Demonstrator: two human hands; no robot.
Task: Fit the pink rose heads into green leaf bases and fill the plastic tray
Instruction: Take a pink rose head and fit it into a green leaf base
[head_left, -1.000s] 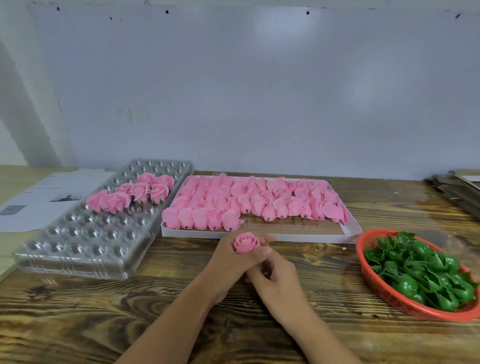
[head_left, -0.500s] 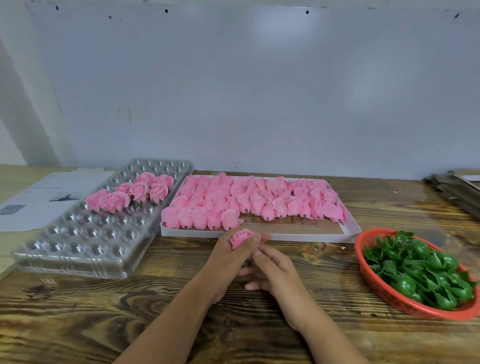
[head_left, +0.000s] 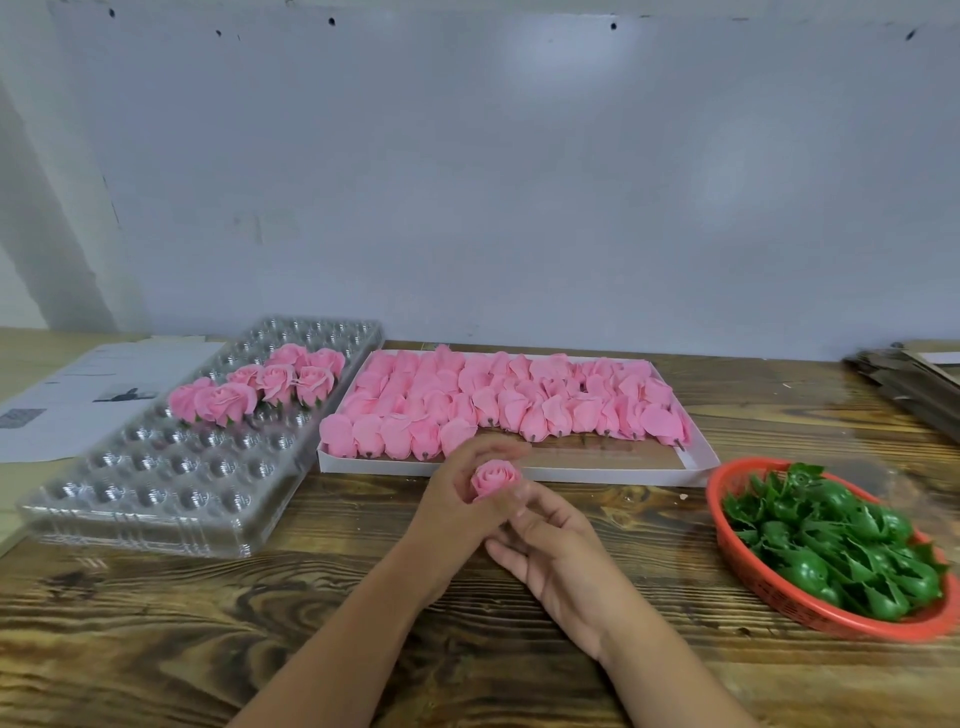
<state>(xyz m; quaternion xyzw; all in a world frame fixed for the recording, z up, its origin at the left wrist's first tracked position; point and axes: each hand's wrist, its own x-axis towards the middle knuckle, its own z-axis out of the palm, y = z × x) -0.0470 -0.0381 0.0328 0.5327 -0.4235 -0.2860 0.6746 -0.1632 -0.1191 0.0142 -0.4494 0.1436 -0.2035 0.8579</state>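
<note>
My left hand (head_left: 452, 504) grips a pink rose head (head_left: 493, 478) above the wooden table, bloom facing up toward me. My right hand (head_left: 561, 561) lies just below and to the right, fingers loosely extended, with its fingertips close under the rose; whether a green base sits beneath the rose is hidden. The clear plastic tray (head_left: 156, 499) at the left holds several finished roses (head_left: 270, 384) in its far cells. A white box (head_left: 571, 473) of loose rose heads (head_left: 519, 405) stands behind my hands. A red basket (head_left: 727, 525) of green leaf bases (head_left: 831, 540) sits at the right.
Printed papers (head_left: 78, 395) lie at the far left beside the tray. A stack of flat cardboard (head_left: 914, 379) rests at the far right edge. A pale wall closes off the back of the table.
My right hand has drawn out from under my left hand and its fingers have loosened. The rose tilted, then turned back bloom-up in my left hand.
</note>
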